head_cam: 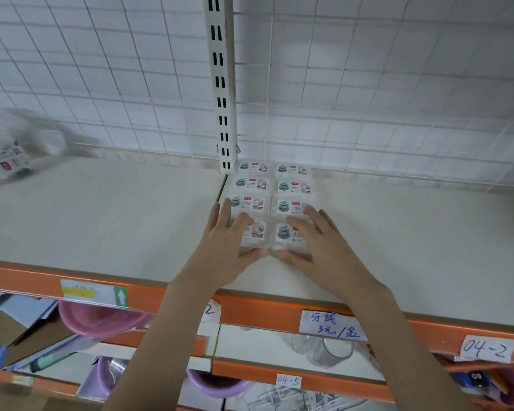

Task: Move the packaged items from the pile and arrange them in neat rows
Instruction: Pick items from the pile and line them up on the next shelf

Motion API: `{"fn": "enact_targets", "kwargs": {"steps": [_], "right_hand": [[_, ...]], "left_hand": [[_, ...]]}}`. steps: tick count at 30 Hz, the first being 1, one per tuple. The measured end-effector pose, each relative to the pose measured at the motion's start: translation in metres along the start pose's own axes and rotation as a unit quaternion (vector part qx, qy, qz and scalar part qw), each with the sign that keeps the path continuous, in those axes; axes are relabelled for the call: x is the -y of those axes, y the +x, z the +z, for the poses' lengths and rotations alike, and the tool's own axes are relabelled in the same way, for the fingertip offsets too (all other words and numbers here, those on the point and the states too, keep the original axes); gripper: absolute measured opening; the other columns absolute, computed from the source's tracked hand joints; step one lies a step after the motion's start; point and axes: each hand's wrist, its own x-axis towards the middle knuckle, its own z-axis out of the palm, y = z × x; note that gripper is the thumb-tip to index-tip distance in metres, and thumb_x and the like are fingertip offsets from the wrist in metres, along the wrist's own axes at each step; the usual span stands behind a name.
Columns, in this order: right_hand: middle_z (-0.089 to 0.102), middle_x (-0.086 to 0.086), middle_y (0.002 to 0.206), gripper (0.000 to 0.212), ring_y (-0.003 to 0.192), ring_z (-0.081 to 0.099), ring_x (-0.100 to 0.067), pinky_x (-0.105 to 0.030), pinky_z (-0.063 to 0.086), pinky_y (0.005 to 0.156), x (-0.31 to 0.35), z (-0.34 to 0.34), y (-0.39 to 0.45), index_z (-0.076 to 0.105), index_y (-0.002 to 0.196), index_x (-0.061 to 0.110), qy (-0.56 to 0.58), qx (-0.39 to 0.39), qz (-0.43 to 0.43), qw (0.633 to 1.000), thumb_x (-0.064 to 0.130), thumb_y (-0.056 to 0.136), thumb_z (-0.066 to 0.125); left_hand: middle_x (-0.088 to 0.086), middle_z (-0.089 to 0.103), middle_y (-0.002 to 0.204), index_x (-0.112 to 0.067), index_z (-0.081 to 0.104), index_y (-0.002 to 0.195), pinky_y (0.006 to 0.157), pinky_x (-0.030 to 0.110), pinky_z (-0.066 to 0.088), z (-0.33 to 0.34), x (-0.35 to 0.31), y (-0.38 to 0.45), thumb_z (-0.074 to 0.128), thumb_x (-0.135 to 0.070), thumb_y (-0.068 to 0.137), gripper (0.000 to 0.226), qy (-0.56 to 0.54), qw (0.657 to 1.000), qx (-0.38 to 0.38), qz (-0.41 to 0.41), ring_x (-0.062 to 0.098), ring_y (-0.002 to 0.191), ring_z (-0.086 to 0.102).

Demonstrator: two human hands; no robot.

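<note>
Small white packaged items with a cartoon label lie on the white shelf (101, 221) in two columns running back to the wire grid wall. My left hand (223, 247) lies over the front-left package (257, 232), fingers spread flat on top and thumb against its front edge. My right hand (321, 247) covers the front-right package (285, 235) the same way, thumb at the front. The two thumbs nearly meet. The rows behind, such as the package (293, 188), are uncovered. A blurred pile of the same packages (9, 158) sits at the far left.
A slotted white upright post (220, 84) stands just behind the left column. The orange shelf edge (264, 312) carries handwritten paper labels (333, 326). Below are pink basins (101, 318), glass jars (330, 348) and cardboard.
</note>
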Motion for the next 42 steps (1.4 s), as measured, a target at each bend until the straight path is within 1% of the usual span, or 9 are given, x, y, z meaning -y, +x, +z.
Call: {"fn": "enact_targets", "kwargs": {"steps": [2, 5, 11, 15, 21, 26, 30, 37, 42], "right_hand": [[0.007, -0.005, 0.155, 0.071, 0.142, 0.003, -0.027, -0.042, 0.015, 0.113, -0.001, -0.001, -0.001, 0.028, 0.142, 0.026, -0.002, 0.022, 0.005, 1.0, 0.061, 0.083, 0.042], [0.006, -0.003, 0.155, 0.069, 0.142, 0.002, -0.026, -0.039, 0.013, 0.114, 0.0, -0.001, -0.001, 0.026, 0.144, 0.026, -0.025, 0.021, 0.003, 0.999, 0.057, 0.085, 0.044], [0.039, -0.017, 0.142, 0.074, 0.135, 0.029, -0.034, -0.039, 0.02, 0.107, 0.0, 0.002, 0.003, 0.05, 0.131, 0.012, -0.045, -0.012, -0.024, 0.999, 0.064, 0.079, 0.038], [0.023, -0.009, 0.151, 0.069, 0.142, 0.012, -0.022, -0.025, 0.008, 0.11, 0.003, 0.0, 0.004, 0.037, 0.14, 0.016, -0.026, 0.001, -0.023, 0.999, 0.055, 0.084, 0.051], [0.016, -0.004, 0.153, 0.071, 0.143, 0.004, -0.018, -0.031, 0.009, 0.116, 0.014, -0.002, 0.008, 0.025, 0.144, 0.016, -0.046, 0.023, -0.009, 0.999, 0.047, 0.087, 0.054], [0.014, 0.002, 0.154, 0.07, 0.142, 0.001, -0.014, -0.029, 0.006, 0.116, 0.047, -0.007, 0.014, 0.02, 0.145, 0.021, -0.042, 0.024, -0.008, 0.999, 0.033, 0.086, 0.055], [0.013, 0.007, 0.153, 0.064, 0.141, 0.001, -0.008, -0.022, 0.001, 0.112, 0.105, 0.006, 0.041, 0.021, 0.145, 0.023, -0.02, 0.011, -0.011, 1.0, 0.032, 0.089, 0.051], [0.035, 0.003, 0.144, 0.051, 0.134, 0.025, -0.01, -0.011, 0.011, 0.103, 0.255, 0.088, 0.118, 0.035, 0.14, 0.015, 0.016, -0.042, -0.02, 0.999, 0.029, 0.093, 0.048], [0.049, 0.0, 0.133, 0.043, 0.124, 0.039, -0.017, -0.022, 0.026, 0.103, 0.345, 0.135, 0.163, 0.047, 0.131, 0.013, 0.025, -0.037, -0.02, 0.999, 0.025, 0.091, 0.051]], "left_hand": [[0.018, 0.035, 0.136, -0.008, 0.049, 0.114, 0.112, 0.044, 0.023, -0.004, 0.0, 0.002, 0.068, -0.044, 0.076, 0.056, -0.018, 0.999, 0.031, 0.001, 0.034, 0.133, 0.024], [0.016, 0.032, 0.14, -0.009, 0.047, 0.114, 0.11, 0.038, 0.025, -0.007, 0.003, 0.002, 0.068, -0.042, 0.076, 0.055, -0.033, 0.999, 0.036, -0.001, 0.029, 0.136, 0.022], [0.012, 0.024, 0.147, -0.009, 0.039, 0.129, 0.111, 0.031, 0.017, -0.008, 0.005, 0.002, 0.068, -0.039, 0.077, 0.067, -0.05, 0.998, 0.023, 0.005, 0.024, 0.14, 0.014], [0.013, 0.022, 0.148, -0.006, 0.032, 0.137, 0.114, 0.031, 0.007, -0.007, 0.012, 0.01, 0.061, -0.05, 0.079, 0.078, 0.0, 0.998, 0.047, 0.035, 0.027, 0.139, 0.013], [0.014, 0.019, 0.149, -0.006, 0.033, 0.137, 0.114, 0.032, 0.006, -0.015, 0.013, 0.011, 0.052, -0.067, 0.074, 0.089, 0.002, 0.996, 0.08, 0.047, 0.026, 0.14, 0.008], [0.007, -0.006, 0.155, -0.016, 0.007, 0.147, 0.114, 0.033, -0.001, -0.038, 0.03, 0.005, 0.063, -0.057, 0.074, 0.101, -0.03, 0.992, 0.119, 0.037, 0.021, 0.142, -0.012], [0.006, 0.006, 0.155, -0.018, 0.018, 0.146, 0.11, 0.023, -0.002, -0.074, 0.089, -0.007, 0.057, -0.052, 0.082, 0.082, -0.001, 0.996, 0.081, 0.036, 0.018, 0.143, -0.002], [0.001, 0.048, 0.134, -0.017, 0.046, 0.133, 0.103, 0.027, 0.029, -0.162, 0.265, -0.054, 0.055, -0.042, 0.088, 0.052, 0.033, 0.999, 0.017, -0.036, 0.019, 0.126, 0.039], [0.003, 0.058, 0.121, -0.016, 0.052, 0.126, 0.094, 0.033, 0.04, -0.217, 0.361, -0.08, 0.055, -0.038, 0.089, 0.043, 0.045, 0.994, -0.015, -0.099, 0.022, 0.114, 0.049]]}}
